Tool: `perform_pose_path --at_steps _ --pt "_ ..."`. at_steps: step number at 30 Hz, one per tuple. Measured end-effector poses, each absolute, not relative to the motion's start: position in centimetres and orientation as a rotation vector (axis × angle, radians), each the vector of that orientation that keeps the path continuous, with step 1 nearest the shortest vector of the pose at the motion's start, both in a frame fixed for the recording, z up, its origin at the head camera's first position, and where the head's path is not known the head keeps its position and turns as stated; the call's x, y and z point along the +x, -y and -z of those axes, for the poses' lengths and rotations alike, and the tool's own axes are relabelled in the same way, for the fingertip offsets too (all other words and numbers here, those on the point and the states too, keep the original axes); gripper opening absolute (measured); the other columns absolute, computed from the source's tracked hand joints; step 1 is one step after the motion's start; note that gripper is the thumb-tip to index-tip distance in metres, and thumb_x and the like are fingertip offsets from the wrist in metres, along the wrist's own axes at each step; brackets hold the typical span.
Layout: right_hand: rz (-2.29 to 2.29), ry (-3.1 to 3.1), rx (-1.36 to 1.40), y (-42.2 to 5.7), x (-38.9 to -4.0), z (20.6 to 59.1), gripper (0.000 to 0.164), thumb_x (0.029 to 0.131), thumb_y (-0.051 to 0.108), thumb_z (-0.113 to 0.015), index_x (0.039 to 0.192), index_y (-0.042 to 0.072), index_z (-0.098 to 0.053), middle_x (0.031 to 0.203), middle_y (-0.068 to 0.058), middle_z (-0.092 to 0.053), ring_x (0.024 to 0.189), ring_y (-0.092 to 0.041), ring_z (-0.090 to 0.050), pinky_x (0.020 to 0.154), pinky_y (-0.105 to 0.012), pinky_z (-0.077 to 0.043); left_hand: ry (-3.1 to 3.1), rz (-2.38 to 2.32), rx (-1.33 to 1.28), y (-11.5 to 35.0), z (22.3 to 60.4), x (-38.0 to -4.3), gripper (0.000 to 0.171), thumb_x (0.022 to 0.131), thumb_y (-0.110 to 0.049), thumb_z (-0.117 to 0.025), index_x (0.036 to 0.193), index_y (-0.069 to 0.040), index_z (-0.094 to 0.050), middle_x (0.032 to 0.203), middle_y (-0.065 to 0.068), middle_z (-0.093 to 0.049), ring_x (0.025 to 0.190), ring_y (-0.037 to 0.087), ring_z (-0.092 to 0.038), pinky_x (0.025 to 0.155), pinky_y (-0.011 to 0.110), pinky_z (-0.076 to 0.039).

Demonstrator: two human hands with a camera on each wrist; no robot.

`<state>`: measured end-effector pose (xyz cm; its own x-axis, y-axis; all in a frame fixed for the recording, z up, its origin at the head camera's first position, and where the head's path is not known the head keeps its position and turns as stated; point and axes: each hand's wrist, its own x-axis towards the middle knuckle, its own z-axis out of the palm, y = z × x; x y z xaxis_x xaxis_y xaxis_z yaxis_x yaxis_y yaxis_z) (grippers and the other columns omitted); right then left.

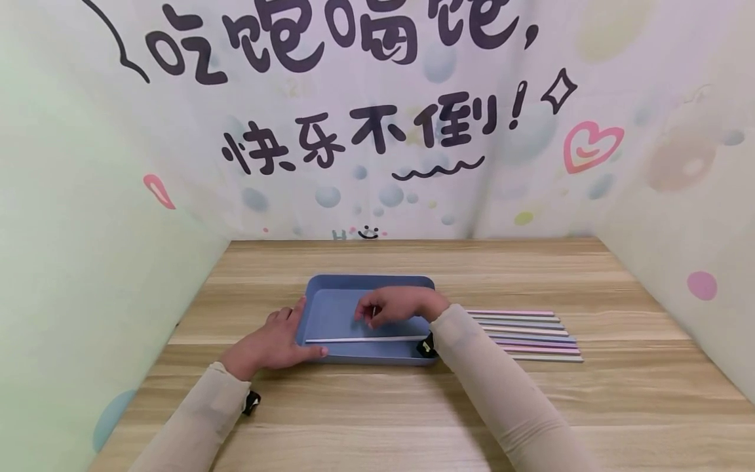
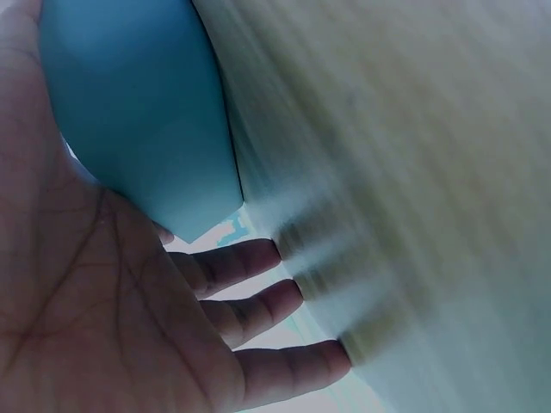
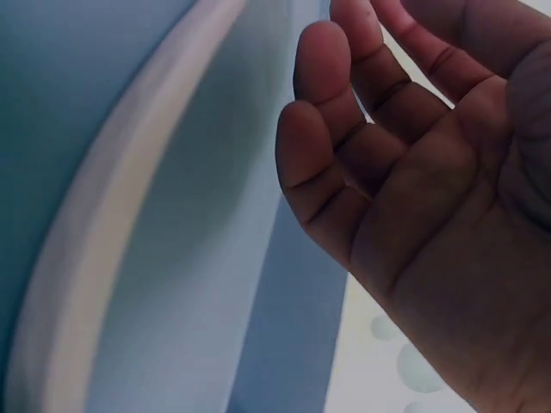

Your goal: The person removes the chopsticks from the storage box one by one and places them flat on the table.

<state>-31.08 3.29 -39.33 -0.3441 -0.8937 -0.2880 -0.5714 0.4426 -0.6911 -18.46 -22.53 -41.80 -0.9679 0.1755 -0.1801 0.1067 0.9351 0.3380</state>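
A blue tray [image 1: 348, 280] lies on the wooden table with one pale chopstick [image 1: 348, 340] along the near side of its floor. My left hand [image 1: 274, 341] rests against the tray's left end, its thumb over the near corner. In the left wrist view, the left hand's fingers [image 2: 293, 370] reach straight past the tray wall [image 2: 142, 112] to the tabletop. Above the tray floor is my right hand [image 1: 395, 305], fingers loosely bent. The right wrist view shows nothing in the visible part of the right hand [image 3: 430, 198]; its thumb and fingertips are partly cut off.
Several pastel chopsticks [image 1: 531, 334] lie side by side on the table [image 1: 377, 413], right of the tray, partly hidden by the right forearm. A printed cloth wall [image 1: 377, 196] stands behind the table, with pale walls at both sides.
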Motion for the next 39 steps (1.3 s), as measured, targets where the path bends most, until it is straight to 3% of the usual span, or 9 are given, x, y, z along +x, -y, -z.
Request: perform_pose_path --at_steps 17,29,39 --pt "0.575 -1.988 -1.225 -2.3 -30.8 40.7 0.018 0.089 0.004 -0.073 0.104 0.010 -0.066 0.084 0.003 -0.056 0.081 -0.010 -0.051 0.073 -0.023 -0.042 -2.891 -0.492 0.216 22.8 42.0 -18.6 0.123 0.080 -0.074 -0.063 0.157 0.004 -0.007 0.146 0.035 -0.033 0.133 0.051 -0.034 0.102 0.059 -0.039" --pt "0.540 -2.011 -1.223 -2.1 -30.6 41.1 0.017 0.090 -0.004 -0.067 0.101 0.009 -0.065 0.083 0.004 -0.052 0.080 -0.010 -0.050 0.073 -0.022 -0.041 -2.886 -0.502 0.211 22.7 42.0 -18.6 0.122 0.080 -0.074 -0.063 0.157 0.004 -0.007 0.146 0.036 -0.033 0.133 0.050 -0.034 0.102 0.059 -0.039" --pt "0.571 -2.094 -1.202 -2.2 -30.7 41.3 0.021 0.091 -0.002 -0.067 0.102 0.016 -0.066 0.084 0.002 -0.055 0.080 -0.011 -0.051 0.072 -0.024 -0.041 -2.879 -0.507 0.204 22.7 42.0 -18.6 0.123 0.080 -0.074 -0.063 0.157 0.003 -0.007 0.146 0.035 -0.033 0.134 0.050 -0.033 0.101 0.059 -0.038"
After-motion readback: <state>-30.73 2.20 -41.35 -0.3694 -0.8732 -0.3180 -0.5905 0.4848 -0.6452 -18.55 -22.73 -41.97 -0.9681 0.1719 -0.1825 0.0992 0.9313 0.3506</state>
